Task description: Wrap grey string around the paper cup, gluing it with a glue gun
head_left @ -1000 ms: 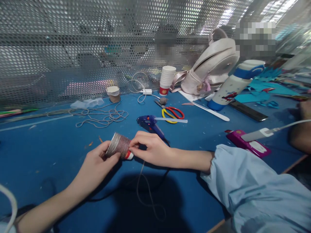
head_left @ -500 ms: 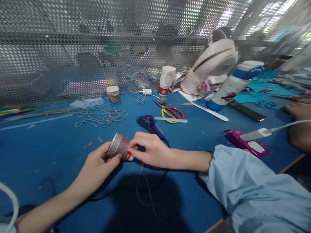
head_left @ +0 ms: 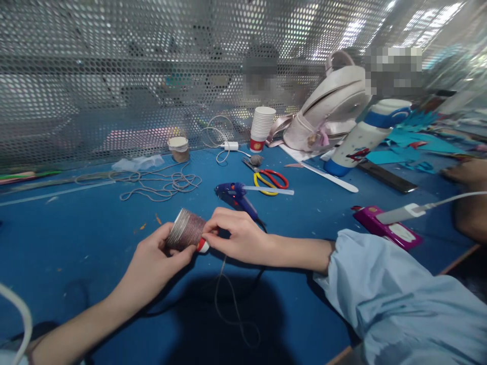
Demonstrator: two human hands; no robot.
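A paper cup (head_left: pixel 186 229), wound with grey-brown cord over most of its side, lies tilted above the table in my left hand (head_left: pixel 160 256). The left thumb and fingers are closed round it. A red and white strip of the cup shows bare at its right end. My right hand (head_left: pixel 238 235) is closed in a pinch at that end, on the cord. The loose cord (head_left: pixel 230 291) hangs from under the right hand and loops on the table. Just beyond that hand lies a blue glue gun (head_left: pixel 238 195) with a clear glue stick in it.
Behind the glue gun are scissors (head_left: pixel 272 180). Near the mesh wall stand a stack of paper cups (head_left: pixel 262 126), a cord-wrapped cup (head_left: pixel 178 148) and tangled cord (head_left: pixel 167 183). To the right are a backpack (head_left: pixel 327 111), a bottle (head_left: pixel 365 137), a purple device (head_left: pixel 388 228) and another person's hand (head_left: pixel 466 175).
The left thumb has shifted slightly right along the cup's lower edge. Both hands keep hold of cup and cord; the whole view has tilted a little.
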